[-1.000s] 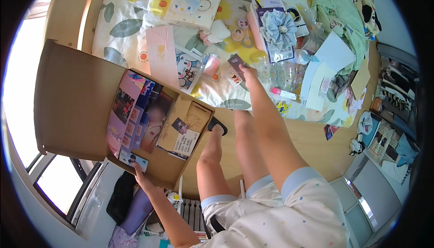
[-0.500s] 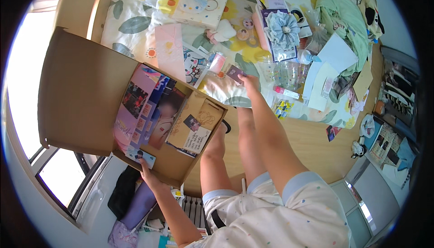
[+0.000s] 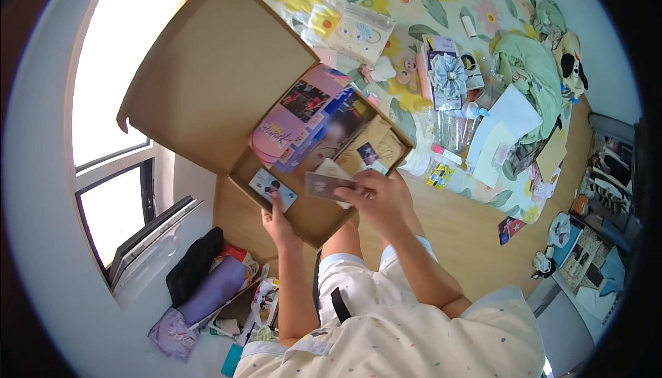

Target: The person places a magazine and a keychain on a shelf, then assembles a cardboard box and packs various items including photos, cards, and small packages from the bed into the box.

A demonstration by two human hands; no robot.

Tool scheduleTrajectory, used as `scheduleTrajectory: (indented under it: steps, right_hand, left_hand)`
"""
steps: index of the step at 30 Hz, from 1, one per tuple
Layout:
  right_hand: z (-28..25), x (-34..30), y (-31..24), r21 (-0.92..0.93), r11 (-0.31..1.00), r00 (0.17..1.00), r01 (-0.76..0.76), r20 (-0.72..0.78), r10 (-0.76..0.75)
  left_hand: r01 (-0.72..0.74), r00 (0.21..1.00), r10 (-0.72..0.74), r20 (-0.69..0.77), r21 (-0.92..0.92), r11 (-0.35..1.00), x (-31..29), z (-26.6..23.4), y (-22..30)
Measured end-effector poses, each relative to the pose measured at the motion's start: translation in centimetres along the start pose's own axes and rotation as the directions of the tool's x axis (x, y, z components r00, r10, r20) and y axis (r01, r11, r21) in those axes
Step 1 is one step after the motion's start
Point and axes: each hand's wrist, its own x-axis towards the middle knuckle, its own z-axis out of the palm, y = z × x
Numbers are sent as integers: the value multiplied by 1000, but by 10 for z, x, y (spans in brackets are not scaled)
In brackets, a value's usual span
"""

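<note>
A brown cardboard box (image 3: 307,230) is tilted in front of me with its lid (image 3: 214,67) raised. My left hand (image 3: 278,227) grips its near left wall, the thumb over a pale blue photo card (image 3: 273,189) inside. Over the box's near right part, my right hand (image 3: 378,197) pinches a dark purplish card (image 3: 324,186). A cream card (image 3: 334,170) sits against that card; whether the hand holds it too, I cannot tell. Deeper in the box lie a pink-purple printed sheet (image 3: 283,132), a large portrait picture (image 3: 338,130) and a tan paper piece (image 3: 383,140) with a small photo on it.
A flowered bed (image 3: 434,5) stretches ahead, bearing a white box (image 3: 362,33), a blue scrunchie (image 3: 448,74) on packages, white papers (image 3: 498,133) and green cloth (image 3: 527,67). A window (image 3: 117,199) is at left, with bags (image 3: 207,285) below it. A card (image 3: 510,230) lies on the floor.
My right hand has come from the bed's edge to over the box, carrying the dark card. The box has shifted right in view, and a cream card now shows beside the dark one.
</note>
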Motion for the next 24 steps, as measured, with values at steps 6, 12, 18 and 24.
scheduleTrajectory:
  steps: [6, 12, 18, 24]
  right_hand:
    - [19, -20, -26, -41, 999, 1000, -21, -6, 21]
    - [-37, -48, -32, 434, 901, 1000, -6, 5, 4]
    - [-72, -80, -33, 666, 746, 986, 28, -141, 88]
    - [-116, -108, -14, 674, 738, 959, 40, -233, 160]
  left_hand:
    - [-20, 999, 22, 36, -52, 998, -37, 13, 26]
    - [-64, 994, 68, 90, -42, 997, -37, 12, 46]
    - [-89, 980, 99, 174, -63, 994, -27, 2, 45]
    - [-33, 993, 33, 113, 1, 999, -23, -1, 50]
